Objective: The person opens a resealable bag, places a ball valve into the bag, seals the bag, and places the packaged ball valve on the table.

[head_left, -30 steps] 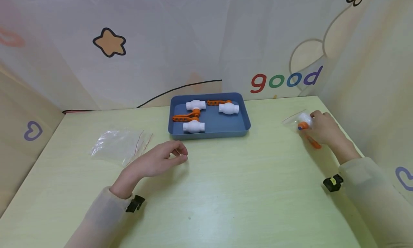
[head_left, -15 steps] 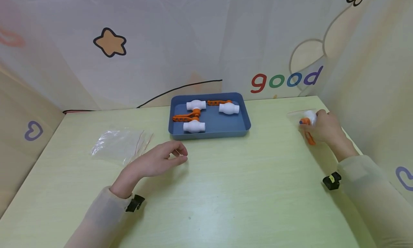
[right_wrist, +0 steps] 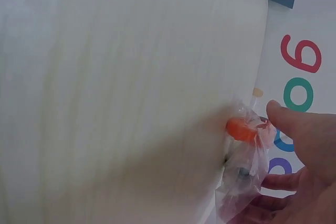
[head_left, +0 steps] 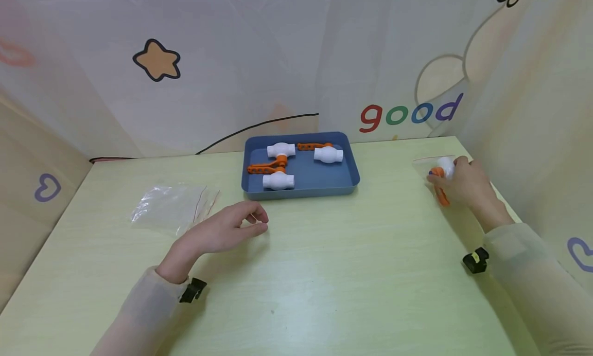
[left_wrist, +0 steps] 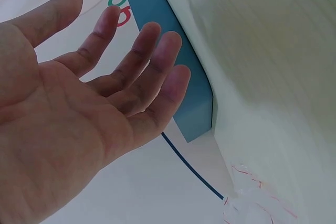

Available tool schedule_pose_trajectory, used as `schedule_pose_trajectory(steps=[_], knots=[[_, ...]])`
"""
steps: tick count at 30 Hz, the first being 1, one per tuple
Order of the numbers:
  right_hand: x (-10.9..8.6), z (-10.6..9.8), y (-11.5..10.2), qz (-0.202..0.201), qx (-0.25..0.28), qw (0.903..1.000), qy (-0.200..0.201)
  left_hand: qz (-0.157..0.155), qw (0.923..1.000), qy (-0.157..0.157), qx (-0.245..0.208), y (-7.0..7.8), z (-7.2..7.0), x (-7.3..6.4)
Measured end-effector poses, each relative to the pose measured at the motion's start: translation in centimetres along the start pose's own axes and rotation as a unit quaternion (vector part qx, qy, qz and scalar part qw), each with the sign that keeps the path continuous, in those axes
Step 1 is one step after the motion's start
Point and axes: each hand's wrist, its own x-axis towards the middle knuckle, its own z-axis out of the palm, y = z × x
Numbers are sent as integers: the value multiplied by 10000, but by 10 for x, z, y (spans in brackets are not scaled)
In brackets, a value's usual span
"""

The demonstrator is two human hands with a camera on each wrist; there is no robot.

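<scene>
shifted slightly rightward over the last second: right hand [head_left: 471,186], bagged valve [head_left: 439,171] | clear bag [right_wrist: 241,182], white body [head_left: 447,165], orange handle [head_left: 442,196] | table [head_left: 347,258] running broadly between both hands, right edge just beside right hand; tray [head_left: 308,179] well apart | bagged valve pinched in right hand, near table's back right corner; left hand [head_left: 222,230] relaxed, loosely curled

Soft light filled the head view, leaving a pale glare on the near tabletop [head_left: 296,304] and white glints on the plastic bag [head_left: 169,207]. Diffuse shadows lay beside the left sleeve [head_left: 141,312] and right sleeve [head_left: 533,281]. The wrist views were dimmer and greyer, the bagged orange piece [right_wrist: 242,130] slightly blurred.
</scene>
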Motion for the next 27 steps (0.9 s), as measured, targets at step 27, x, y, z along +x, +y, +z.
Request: schedule_pose_trajectory(steps=[27], knots=[[-25, 1, -40, -1347, -251, 9903, -238, 13, 9996, 285, 75, -7, -13, -10]])
